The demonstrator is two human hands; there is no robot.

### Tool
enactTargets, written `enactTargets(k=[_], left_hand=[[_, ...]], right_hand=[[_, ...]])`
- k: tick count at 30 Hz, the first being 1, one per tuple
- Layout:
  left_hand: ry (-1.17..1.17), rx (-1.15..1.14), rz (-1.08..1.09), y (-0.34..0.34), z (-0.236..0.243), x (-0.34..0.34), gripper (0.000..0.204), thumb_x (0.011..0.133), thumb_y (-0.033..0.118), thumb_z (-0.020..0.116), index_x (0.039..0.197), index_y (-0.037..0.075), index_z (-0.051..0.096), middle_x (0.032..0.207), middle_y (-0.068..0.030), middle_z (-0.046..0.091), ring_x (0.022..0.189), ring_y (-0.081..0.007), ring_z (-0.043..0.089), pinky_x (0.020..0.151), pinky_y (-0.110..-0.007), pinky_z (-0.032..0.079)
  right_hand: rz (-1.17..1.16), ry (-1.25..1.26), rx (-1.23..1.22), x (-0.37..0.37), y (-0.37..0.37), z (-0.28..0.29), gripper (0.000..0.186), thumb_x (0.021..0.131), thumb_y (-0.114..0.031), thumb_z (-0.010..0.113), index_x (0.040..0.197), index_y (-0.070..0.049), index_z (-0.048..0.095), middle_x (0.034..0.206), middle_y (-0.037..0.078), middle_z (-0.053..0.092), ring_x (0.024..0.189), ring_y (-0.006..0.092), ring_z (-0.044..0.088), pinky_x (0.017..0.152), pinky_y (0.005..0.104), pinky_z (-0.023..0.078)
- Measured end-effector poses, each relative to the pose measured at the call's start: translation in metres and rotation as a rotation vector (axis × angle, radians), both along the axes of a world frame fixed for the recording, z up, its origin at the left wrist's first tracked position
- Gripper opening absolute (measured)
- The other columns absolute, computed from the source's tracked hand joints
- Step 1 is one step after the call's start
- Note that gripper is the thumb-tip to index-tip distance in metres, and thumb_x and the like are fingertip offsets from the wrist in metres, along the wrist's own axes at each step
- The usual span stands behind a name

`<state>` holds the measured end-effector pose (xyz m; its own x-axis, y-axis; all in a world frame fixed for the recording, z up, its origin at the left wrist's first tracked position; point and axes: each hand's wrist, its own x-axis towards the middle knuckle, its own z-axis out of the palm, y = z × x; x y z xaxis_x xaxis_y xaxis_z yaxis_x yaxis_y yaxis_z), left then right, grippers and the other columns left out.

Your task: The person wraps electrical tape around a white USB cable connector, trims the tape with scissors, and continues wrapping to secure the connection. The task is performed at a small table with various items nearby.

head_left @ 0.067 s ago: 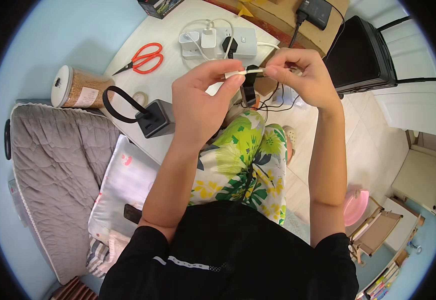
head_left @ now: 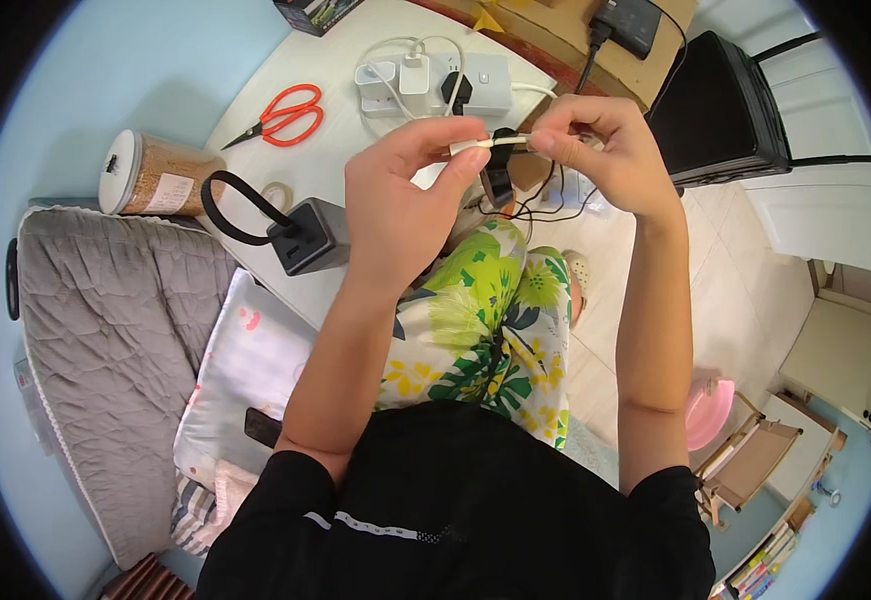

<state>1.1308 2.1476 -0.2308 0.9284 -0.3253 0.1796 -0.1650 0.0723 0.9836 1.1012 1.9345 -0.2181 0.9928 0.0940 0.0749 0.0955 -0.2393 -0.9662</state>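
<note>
Together, one left hand [head_left: 391, 205] and one right hand [head_left: 616, 155] pinch one cable [head_left: 511, 141].

Red-handled black-bladed scissors [head_left: 269, 126] lie on the white tabletop [head_left: 321, 65], near a transparent, white-lidded cylindrical jar [head_left: 182, 165]. Pink rounded basin [head_left: 718, 418] noted near tan-fabric chair [head_left: 761, 460].

The left hand [head_left: 401, 205] and the right hand [head_left: 611, 160] make two bare hands; the white cable [head_left: 511, 141] counts one. There are also one white power strip [head_left: 493, 90], two white plug-in chargers [head_left: 414, 80], one black plug [head_left: 457, 90] in the strip, one pair of red-handled scissors [head_left: 270, 125], one roll of tape [head_left: 267, 195], one white-lidded jar [head_left: 166, 178], one dark grey box [head_left: 313, 238] with one strap loop [head_left: 256, 197], one quilted grey pad [head_left: 121, 350], one pink basin [head_left: 710, 412], one black T-shirt [head_left: 456, 490] and one pair of leaf-print bottoms [head_left: 476, 320]
</note>
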Motion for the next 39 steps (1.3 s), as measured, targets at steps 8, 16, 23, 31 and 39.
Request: enactTargets(k=[8, 16, 23, 31, 39], left_hand=[[0.136, 0.072, -0.182, 0.005, -0.002, 0.015, 0.024, 0.084, -0.001, 0.067, 0.108, -0.004, 0.066, 0.101, -0.0100, 0.069, 0.092, -0.0135, 0.064, 0.083, -0.026, 0.051], [-0.239, 0.314, -0.044, 0.021, 0.016, 0.008, 0.027, 0.077, -0.003, 0.071, 0.103, 0.002, 0.069, 0.100, -0.0076, 0.069, 0.089, -0.0144, 0.065, 0.081, -0.026, 0.051], [-0.395, 0.425, 0.052, 0.033, 0.024, 0.010, 0.017, 0.075, -0.001, 0.073, 0.092, 0.002, 0.070, 0.088, -0.0062, 0.072, 0.080, -0.0152, 0.067, 0.075, -0.026, 0.051], [-0.486, 0.442, -0.117, 0.040, 0.035, 0.022, 0.015, 0.074, -0.003, 0.072, 0.088, 0.002, 0.070, 0.091, -0.0071, 0.073, 0.082, -0.0149, 0.069, 0.074, -0.026, 0.052], [-0.385, 0.427, -0.175, 0.037, 0.034, 0.025, 0.014, 0.077, -0.002, 0.071, 0.091, 0.001, 0.071, 0.093, -0.0081, 0.073, 0.084, -0.0137, 0.069, 0.077, -0.025, 0.053]], right_hand=[[0.005, 0.015, -0.042, 0.000, 0.000, -0.003, 0.009, 0.085, -0.009, 0.069, 0.083, -0.001, 0.066, 0.078, -0.001, 0.063, 0.073, 0.0063, 0.052, 0.067, 0.0234, 0.042], [-0.002, -0.011, 0.004, 0.007, 0.019, -0.006, 0.013, 0.085, -0.009, 0.069, 0.082, 0.002, 0.064, 0.065, -0.003, 0.056, 0.057, 0.0035, 0.048, 0.052, 0.0201, 0.037], [-0.049, -0.039, 0.011, -0.003, 0.035, 0.001, 0.010, 0.083, -0.006, 0.071, 0.090, -0.001, 0.065, 0.086, -0.002, 0.063, 0.076, 0.0036, 0.053, 0.064, 0.0184, 0.039], [-0.053, -0.087, -0.007, -0.004, 0.034, 0.001, 0.008, 0.081, -0.004, 0.072, 0.086, -0.001, 0.067, 0.083, -0.001, 0.065, 0.076, 0.0041, 0.055, 0.063, 0.0189, 0.043], [-0.063, -0.093, -0.012, -0.005, 0.033, 0.005, 0.009, 0.081, -0.005, 0.071, 0.086, 0.000, 0.066, 0.083, -0.001, 0.064, 0.078, 0.0053, 0.055, 0.065, 0.0198, 0.044]])
